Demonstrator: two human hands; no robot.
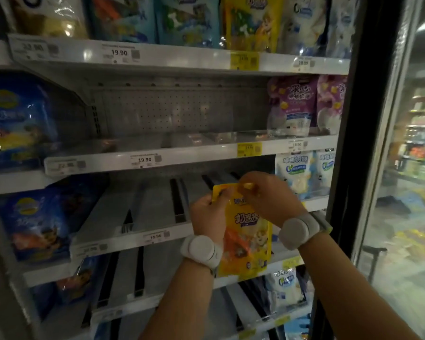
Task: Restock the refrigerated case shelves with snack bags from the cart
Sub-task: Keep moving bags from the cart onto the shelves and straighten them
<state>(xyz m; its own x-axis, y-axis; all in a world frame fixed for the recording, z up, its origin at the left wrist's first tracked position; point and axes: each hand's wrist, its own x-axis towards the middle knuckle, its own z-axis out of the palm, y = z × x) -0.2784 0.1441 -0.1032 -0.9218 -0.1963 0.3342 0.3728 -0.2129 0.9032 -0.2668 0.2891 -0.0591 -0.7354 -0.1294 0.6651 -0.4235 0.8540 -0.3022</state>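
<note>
A yellow snack bag (245, 239) hangs upright in front of the third shelf (133, 239) of the refrigerated case. My left hand (206, 214) pinches the bag's upper left edge. My right hand (268, 197) pinches its top right corner. Both wrists wear grey bands. The bag's lower part covers the shelf's price rail. The cart is out of view.
Blue bags (17, 121) fill the left side and white bags (302, 173) and purple bags (292, 106) the right. The top shelf holds blue, yellow and white bags (250, 23). The black door frame (361, 143) and open glass door (402, 168) stand at right.
</note>
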